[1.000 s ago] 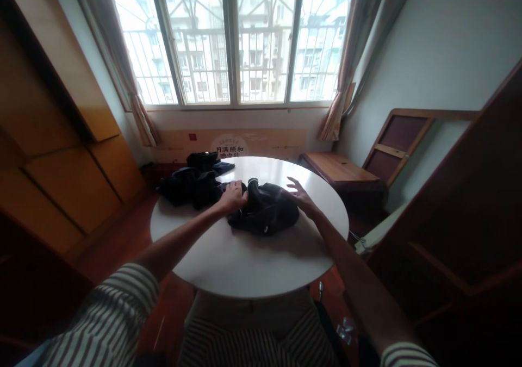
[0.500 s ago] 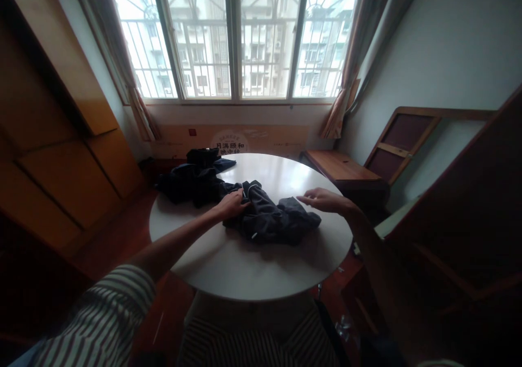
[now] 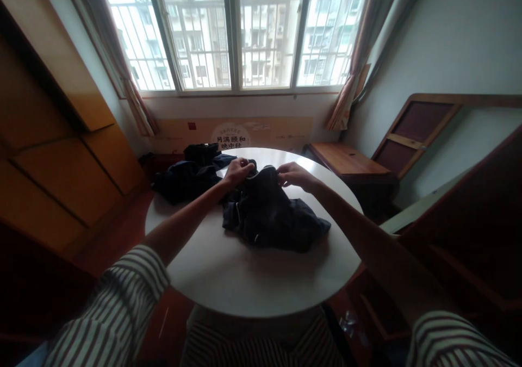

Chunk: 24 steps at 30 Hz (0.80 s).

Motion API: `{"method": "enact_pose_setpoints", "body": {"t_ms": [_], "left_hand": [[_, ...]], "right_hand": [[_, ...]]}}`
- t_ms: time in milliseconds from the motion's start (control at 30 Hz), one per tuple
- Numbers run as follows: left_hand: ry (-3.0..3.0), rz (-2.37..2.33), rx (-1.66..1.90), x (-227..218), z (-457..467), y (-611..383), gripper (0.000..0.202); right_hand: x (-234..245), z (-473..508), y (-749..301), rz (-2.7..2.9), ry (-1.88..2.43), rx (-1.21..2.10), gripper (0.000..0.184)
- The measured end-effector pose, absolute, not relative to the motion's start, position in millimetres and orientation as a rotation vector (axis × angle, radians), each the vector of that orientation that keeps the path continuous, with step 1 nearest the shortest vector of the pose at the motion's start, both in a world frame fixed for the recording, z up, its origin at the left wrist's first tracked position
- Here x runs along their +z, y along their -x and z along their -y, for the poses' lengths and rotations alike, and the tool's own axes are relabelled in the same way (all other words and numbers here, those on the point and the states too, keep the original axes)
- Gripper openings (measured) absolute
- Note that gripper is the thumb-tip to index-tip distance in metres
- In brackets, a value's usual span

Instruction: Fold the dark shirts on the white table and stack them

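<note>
A crumpled dark garment (image 3: 281, 220) lies on the round white table (image 3: 261, 285), its upper part pulled up between my hands. Whether it is a jacket or trousers I cannot tell. My left hand (image 3: 237, 172) pinches the left side of its raised, pale-lined edge. Opposite, my right hand (image 3: 296, 176) has fingertips closed on the right side of that edge, partly hidden behind the cloth. Beyond my left forearm, more dark clothing (image 3: 183, 182) sits in a heap near the table's far left rim.
A low wooden cabinet (image 3: 346, 160) stands past the table's right side, with a framed wooden panel (image 3: 420, 125) leaning on the wall. Yellow-brown cupboards (image 3: 49, 182) line the left. A barred window (image 3: 232, 35) fills the back.
My left hand has moved up and away to the garment's far edge. The right hand has come in leftward and closed on it. The cloth between them has been lifted.
</note>
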<state>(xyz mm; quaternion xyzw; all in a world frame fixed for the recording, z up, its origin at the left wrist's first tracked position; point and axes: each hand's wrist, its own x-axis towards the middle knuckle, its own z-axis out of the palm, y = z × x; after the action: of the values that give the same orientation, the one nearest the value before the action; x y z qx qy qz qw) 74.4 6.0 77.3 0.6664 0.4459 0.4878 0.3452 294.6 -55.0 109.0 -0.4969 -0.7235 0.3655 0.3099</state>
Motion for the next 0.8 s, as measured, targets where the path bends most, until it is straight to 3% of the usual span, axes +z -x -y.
{"method": "enact_pose_setpoints", "body": {"t_ms": [133, 233, 367, 467, 600, 667, 733, 800], "left_hand": [[-1.642, -0.988, 1.469, 114.3, -33.8, -91.4, 0.031], [-1.797, -1.028, 1.257, 121.2, -36.3, -97.0, 0.035], [-2.407, -1.158, 0.895, 91.5, 13.6, -82.4, 0.033], [-2.667, -1.14, 0.637, 61.2, 72.8, -62.9, 0.039], [-2.776, -0.969, 0.464, 35.4, 121.1, -46.6, 0.061], [-2.763, -0.93, 0.457, 28.4, 124.2, -45.2, 0.051], [-2.723, -0.945, 0.483, 26.6, 119.0, -45.6, 0.036], [-2.68, -0.981, 0.595, 32.3, 111.9, -43.3, 0.037]], "right_hand": [[124.5, 15.0, -306.9, 1.598, 1.463, 0.546, 0.029], [130.2, -0.8, -316.7, 1.461, 1.614, 0.23, 0.032], [114.9, 36.0, -328.6, 1.813, 1.674, 0.136, 0.025], [88.2, 93.4, -335.5, 2.162, 1.586, 0.208, 0.041], [58.3, 155.6, -339.7, 2.372, 1.517, 0.406, 0.082], [53.4, 170.6, -336.1, 2.386, 1.457, 0.488, 0.073], [56.3, 177.6, -328.7, 2.315, 1.39, 0.539, 0.05], [65.4, 181.9, -320.3, 2.145, 1.391, 0.564, 0.034]]}}
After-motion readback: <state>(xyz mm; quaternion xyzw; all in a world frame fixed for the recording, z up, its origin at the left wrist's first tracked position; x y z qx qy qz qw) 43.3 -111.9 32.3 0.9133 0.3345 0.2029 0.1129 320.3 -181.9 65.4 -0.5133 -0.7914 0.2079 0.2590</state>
